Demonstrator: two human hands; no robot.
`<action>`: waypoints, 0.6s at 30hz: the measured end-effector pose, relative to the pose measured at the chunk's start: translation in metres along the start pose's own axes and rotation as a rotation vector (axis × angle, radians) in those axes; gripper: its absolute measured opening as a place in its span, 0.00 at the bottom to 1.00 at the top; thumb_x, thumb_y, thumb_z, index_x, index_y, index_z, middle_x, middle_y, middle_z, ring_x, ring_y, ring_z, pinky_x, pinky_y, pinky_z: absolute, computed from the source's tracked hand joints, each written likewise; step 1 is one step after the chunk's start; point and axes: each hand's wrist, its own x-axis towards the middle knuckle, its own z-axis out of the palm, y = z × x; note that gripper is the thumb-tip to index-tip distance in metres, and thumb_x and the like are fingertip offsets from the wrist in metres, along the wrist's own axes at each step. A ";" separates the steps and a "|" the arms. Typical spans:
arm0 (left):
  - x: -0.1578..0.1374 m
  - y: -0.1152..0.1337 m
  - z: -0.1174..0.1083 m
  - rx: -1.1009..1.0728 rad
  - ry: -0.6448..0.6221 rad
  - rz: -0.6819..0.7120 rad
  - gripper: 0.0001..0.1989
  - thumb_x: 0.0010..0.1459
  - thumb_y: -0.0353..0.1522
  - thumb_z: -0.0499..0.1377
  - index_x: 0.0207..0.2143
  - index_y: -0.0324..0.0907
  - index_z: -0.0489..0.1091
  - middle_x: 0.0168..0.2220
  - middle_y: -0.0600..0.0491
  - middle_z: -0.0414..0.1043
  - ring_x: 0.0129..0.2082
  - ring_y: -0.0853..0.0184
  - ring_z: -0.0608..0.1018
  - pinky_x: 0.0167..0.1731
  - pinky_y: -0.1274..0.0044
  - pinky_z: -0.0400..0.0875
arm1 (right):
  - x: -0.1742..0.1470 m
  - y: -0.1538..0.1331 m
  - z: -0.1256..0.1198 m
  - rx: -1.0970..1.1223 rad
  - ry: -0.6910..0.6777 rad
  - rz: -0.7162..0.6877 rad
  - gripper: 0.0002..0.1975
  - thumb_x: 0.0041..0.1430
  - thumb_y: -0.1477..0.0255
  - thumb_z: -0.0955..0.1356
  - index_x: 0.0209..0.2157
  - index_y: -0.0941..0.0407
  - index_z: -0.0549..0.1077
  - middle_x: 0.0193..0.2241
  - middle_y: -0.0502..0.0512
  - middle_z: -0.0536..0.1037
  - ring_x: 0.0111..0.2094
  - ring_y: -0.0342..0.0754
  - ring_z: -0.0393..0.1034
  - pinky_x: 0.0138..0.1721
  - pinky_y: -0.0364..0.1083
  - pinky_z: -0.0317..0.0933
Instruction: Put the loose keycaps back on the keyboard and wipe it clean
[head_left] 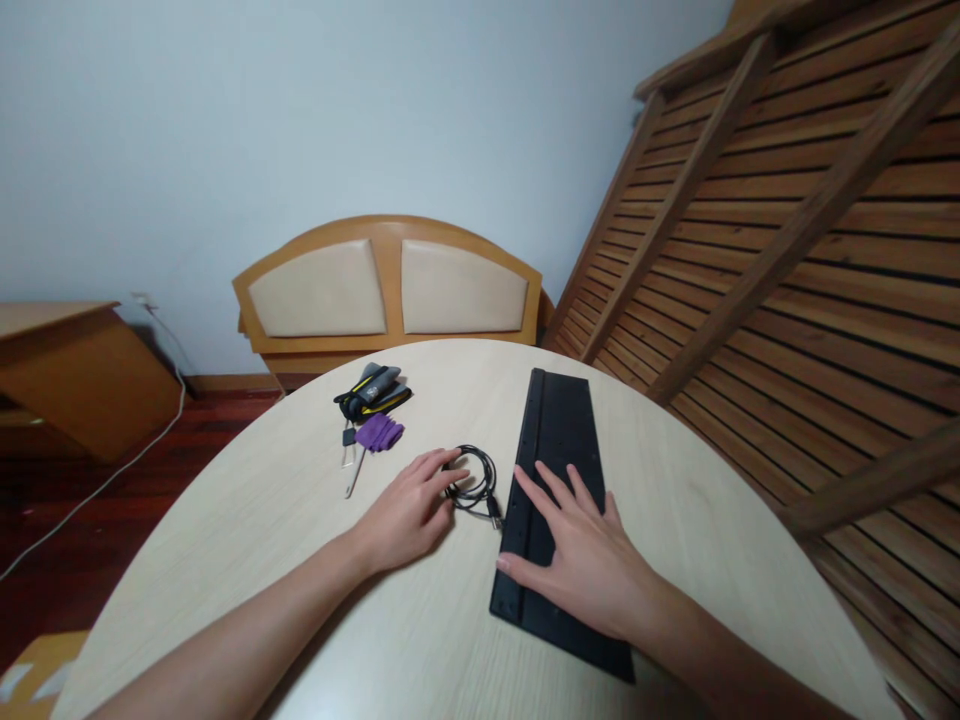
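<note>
A black keyboard [564, 430] lies lengthwise on the table, what seems to be its underside facing up. My right hand [581, 550] rests flat across its nearer half, fingers spread and thumb over the left edge. To the left, a coiled black cable [487, 478] lies with its plug end close to the keyboard's edge. My left hand [411, 505] is at the coil's left side, palm down. Its fingers are apart and their tips reach over the loops, without a visible grip.
On the round table [255, 510] lie a grey, black and yellow fabric bundle [373, 392], a folded purple cloth [380, 433], a thin pale stick [355, 475] and a small dark clip-like item [349, 437]. A headboard [394, 255] stands behind; slatted wood [810, 240] leans at right.
</note>
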 end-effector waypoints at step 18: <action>-0.006 -0.063 -0.026 0.430 0.000 -0.311 0.19 0.68 0.39 0.50 0.54 0.40 0.72 0.59 0.40 0.70 0.61 0.48 0.69 0.61 0.49 0.54 | 0.010 0.017 -0.015 0.091 -0.063 -0.077 0.35 0.53 0.52 0.69 0.62 0.47 0.65 0.71 0.60 0.51 0.70 0.70 0.36 0.63 0.77 0.30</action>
